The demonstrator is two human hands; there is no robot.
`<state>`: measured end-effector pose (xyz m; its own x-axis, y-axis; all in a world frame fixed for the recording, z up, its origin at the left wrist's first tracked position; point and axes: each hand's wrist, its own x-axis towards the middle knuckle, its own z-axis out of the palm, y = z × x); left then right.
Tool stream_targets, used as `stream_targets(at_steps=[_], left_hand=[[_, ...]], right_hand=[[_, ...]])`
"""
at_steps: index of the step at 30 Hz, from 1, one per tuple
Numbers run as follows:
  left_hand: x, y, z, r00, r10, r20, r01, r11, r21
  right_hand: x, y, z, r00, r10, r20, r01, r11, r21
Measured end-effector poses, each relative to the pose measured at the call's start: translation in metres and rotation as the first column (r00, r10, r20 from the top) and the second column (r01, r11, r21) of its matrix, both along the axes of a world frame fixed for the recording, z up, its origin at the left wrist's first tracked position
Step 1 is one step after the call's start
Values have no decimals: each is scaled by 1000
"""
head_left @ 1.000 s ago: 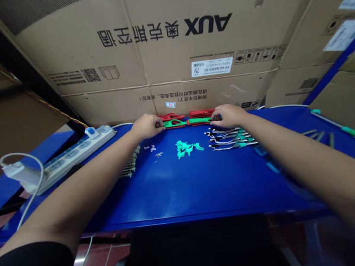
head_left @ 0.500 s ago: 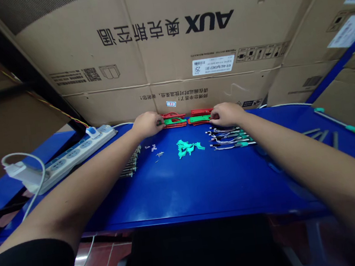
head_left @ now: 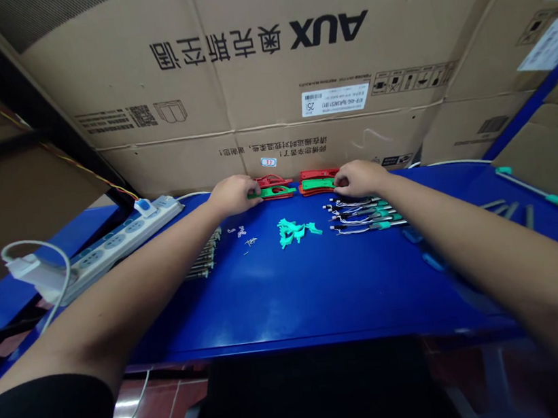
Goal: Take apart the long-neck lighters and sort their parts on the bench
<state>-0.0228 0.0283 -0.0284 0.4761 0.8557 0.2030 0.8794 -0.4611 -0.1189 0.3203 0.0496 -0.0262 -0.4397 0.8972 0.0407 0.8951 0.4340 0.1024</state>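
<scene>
Blue workbench point(head_left: 290, 296), far edge: L hand point(head_left: 230, 197) on red/green plastic assy point(head_left: 277, 192), R hand point(head_left: 361, 178) on 2nd assy point(head_left: 317, 184), grip unclear either side; wired pcs point(head_left: 365, 215), teal bits point(head_left: 293, 231) lie loose, unassembled.
</scene>
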Motion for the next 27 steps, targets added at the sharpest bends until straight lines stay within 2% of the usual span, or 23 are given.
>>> stream_targets(at_steps=[14, 21, 27], left_hand=[[-8, 12, -2, 999, -53, 9, 53, 998, -17], [-9, 14, -5, 995, -42, 94, 41, 999, 14], [-10, 17, -8, 989, -29, 145, 30, 1000, -2]], right_hand=[[9, 12, 1, 995, -1, -96, -8, 996, -93], [1, 7, 3, 992, -25, -120, 21, 999, -39], [-4, -1, 4, 993, 24, -114, -25, 1000, -2]])
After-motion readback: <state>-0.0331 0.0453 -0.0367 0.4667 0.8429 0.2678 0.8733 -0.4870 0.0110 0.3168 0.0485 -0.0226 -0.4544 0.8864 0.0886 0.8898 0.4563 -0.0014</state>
